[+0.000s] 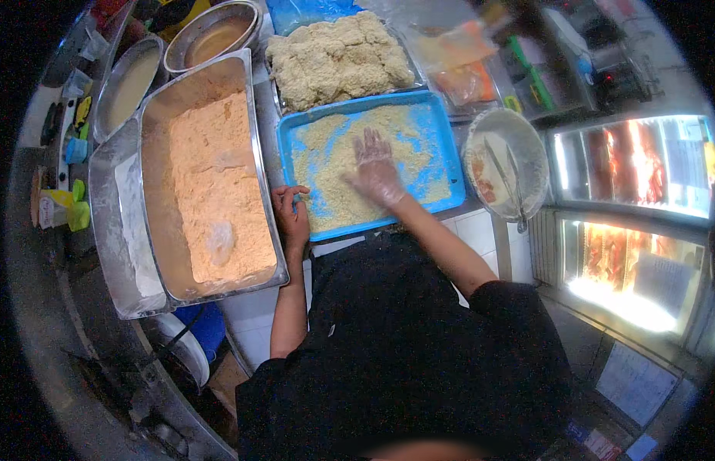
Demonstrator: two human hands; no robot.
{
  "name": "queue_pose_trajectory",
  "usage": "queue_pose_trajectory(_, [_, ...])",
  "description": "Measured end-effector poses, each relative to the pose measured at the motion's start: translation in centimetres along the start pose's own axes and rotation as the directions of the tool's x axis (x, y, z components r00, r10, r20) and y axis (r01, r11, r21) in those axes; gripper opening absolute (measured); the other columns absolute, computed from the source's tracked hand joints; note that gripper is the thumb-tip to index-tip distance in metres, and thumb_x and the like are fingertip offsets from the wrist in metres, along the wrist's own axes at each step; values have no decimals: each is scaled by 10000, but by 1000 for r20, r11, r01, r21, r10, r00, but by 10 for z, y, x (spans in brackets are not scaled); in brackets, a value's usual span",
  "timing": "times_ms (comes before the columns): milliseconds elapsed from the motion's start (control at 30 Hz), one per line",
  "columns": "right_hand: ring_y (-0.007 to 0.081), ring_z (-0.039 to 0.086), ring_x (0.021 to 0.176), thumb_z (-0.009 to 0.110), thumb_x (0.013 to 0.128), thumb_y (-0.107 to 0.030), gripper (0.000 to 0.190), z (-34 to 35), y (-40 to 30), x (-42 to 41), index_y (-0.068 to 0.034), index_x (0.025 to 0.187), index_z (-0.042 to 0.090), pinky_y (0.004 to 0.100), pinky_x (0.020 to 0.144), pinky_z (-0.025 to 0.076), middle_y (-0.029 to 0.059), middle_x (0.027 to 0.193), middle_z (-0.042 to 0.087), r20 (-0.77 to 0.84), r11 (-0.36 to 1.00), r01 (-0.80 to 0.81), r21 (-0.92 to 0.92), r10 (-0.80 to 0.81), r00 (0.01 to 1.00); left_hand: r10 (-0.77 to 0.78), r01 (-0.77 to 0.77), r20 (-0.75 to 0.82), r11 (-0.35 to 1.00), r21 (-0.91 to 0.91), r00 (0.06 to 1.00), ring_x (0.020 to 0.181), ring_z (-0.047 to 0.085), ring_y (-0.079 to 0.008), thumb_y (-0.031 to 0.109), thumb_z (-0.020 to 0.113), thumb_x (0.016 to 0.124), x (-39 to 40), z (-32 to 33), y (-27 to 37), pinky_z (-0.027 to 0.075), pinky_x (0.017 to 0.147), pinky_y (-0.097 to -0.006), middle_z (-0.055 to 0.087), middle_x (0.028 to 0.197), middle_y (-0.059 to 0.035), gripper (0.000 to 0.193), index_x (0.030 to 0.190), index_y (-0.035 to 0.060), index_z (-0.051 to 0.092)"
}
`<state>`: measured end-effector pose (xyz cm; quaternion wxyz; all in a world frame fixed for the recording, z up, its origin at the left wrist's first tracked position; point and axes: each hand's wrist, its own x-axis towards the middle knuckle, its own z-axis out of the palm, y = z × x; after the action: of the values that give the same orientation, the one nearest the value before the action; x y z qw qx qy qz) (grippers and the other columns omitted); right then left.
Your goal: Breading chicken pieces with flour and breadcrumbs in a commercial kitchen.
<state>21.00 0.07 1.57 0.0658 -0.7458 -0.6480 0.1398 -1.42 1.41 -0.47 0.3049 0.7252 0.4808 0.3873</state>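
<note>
My right hand [377, 167], in a thin clear glove, lies flat with fingers spread over pale breadcrumbs [334, 190] in a blue plastic tray [459, 196]. At the tray's left edge my left hand [292, 214] rests with bent fingers, between the tray and a deep steel pan [280, 253]; whether it grips the rim I cannot tell. Orange-tinted flour [219, 184] fills the pan's bottom, with a coated piece of food [220, 242] on it. Behind the blue tray, a metal tray [418, 75] carries a high heap of crumb-coated pieces [340, 60].
Right of the blue tray stands a round tub [540, 167] with metal tongs [505, 173] and batter remains. A second steel pan [107, 230] with white flour is at left, below two bowls of liquid [129, 86]. Lit display cabinets [634, 219] stand at right.
</note>
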Motion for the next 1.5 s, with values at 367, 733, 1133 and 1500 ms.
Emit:
queue_pose_trajectory(367, [330,593,944,583,786,-582,593,-22,43,8,5,845,642,430,818,450,217,1007,624,-152,967,-95,-237,60,987,-39,39,-12,999,4,999,942,480,-297,-56,463,708,-3,-4,5,403,829,-390,454,944,-123,267,888,73,611])
queue_pose_trajectory(733, [176,599,650,720,751,-357,382,-59,32,6,17,813,666,335,641,475,126,713,662,132,744,-120,658,43,990,-25,26,-38,999,22,999,953,475,-308,-57,469,705,-3,-4,5,394,843,-410,458,954,-122,271,894,77,609])
queue_pose_trajectory(1133, [110,583,766,747,747,-283,370,-173,41,82,18,946,670,286,722,471,43,833,669,-57,861,66,505,-43,997,-40,40,0,999,5,999,953,470,-303,-50,450,697,-1,-6,3,392,848,-413,463,942,-137,270,886,59,610])
queue_pose_trajectory(1500, [201,574,603,662,792,-442,360,-99,158,292,-90,865,683,328,539,442,73,737,648,-94,939,325,-117,-336,937,-32,38,46,990,-133,998,909,469,-294,-61,454,700,23,6,30,392,846,-392,451,916,-125,249,870,49,599])
